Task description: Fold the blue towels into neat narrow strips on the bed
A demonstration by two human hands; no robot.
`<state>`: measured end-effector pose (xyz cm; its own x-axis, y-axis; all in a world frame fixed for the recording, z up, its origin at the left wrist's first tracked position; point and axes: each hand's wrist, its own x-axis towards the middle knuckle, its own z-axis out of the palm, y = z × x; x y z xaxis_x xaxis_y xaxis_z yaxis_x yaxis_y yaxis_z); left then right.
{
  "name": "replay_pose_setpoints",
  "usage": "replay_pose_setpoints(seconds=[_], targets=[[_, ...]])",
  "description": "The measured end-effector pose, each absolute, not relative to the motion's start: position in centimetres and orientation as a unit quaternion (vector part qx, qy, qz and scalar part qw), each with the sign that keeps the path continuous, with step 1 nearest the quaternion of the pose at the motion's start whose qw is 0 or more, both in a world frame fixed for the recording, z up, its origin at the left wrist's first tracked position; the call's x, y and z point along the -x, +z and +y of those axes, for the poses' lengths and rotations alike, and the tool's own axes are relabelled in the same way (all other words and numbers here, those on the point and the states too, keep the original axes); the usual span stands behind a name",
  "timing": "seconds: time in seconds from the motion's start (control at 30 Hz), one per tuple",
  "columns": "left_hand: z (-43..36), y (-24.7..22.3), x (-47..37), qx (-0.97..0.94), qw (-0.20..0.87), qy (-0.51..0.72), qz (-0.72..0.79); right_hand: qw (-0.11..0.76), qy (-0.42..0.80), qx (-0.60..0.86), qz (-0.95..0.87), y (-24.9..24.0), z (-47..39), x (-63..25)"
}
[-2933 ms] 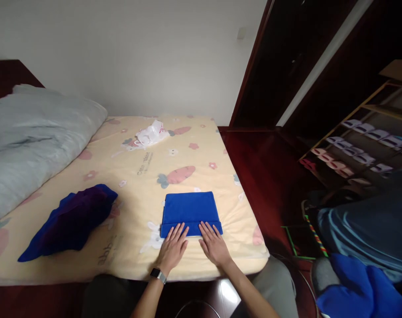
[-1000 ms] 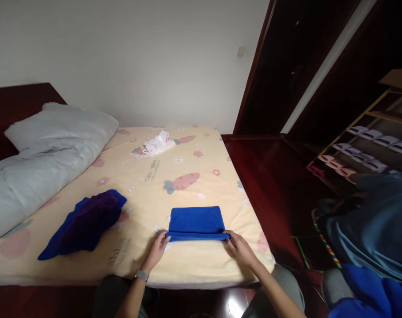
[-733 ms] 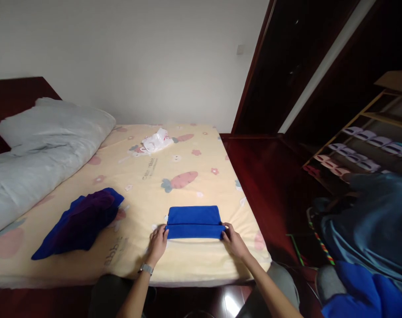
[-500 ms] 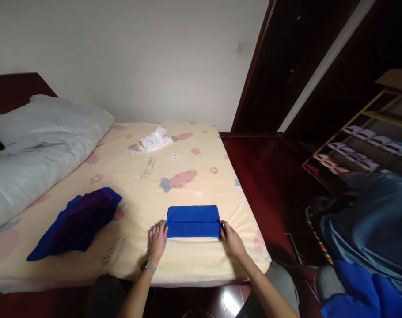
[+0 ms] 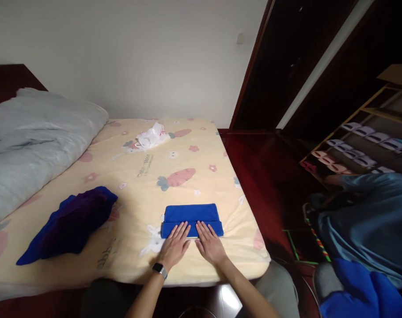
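A folded blue cloth (image 5: 191,212) lies near the front edge of the bed, with a narrower folded band along its near side. Flat on the left part of that band rest the fingers of my left hand (image 5: 174,247), which has a watch at the wrist. My right hand (image 5: 211,246) lies flat on the band just to the right, fingers stretched out. Neither hand grips anything. Further left on the sheet, a crumpled blue and purple cloth (image 5: 70,223) lies apart from both hands.
The bed (image 5: 201,154) has a yellow patterned sheet. A white plastic bag (image 5: 153,136) sits near its far side, a grey quilt (image 5: 45,128) at left. On the right, a person in a blue-grey top (image 5: 369,212) is beside a shoe rack (image 5: 373,110) holding several slippers.
My hands have left the cloth's two side edges and moved inward to lie flat on its near part. The near strip now looks folded over as a separate band.
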<state>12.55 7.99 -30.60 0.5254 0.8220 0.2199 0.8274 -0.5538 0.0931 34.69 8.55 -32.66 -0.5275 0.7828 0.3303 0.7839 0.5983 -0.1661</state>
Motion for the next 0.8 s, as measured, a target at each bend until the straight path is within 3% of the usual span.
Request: replay_pose_setpoints(seconds=[0.4,0.8], targets=[[8.3,-31.4,-5.5,0.850,-0.086,-0.132,-0.503,0.172,0.108,0.476,-0.856,-32.6,9.5,-42.0],[9.6,-30.6,-3.2,0.708,-0.276,-0.324,-0.563,0.290,0.246,0.516,-0.768,-32.5,11.0,-43.0]])
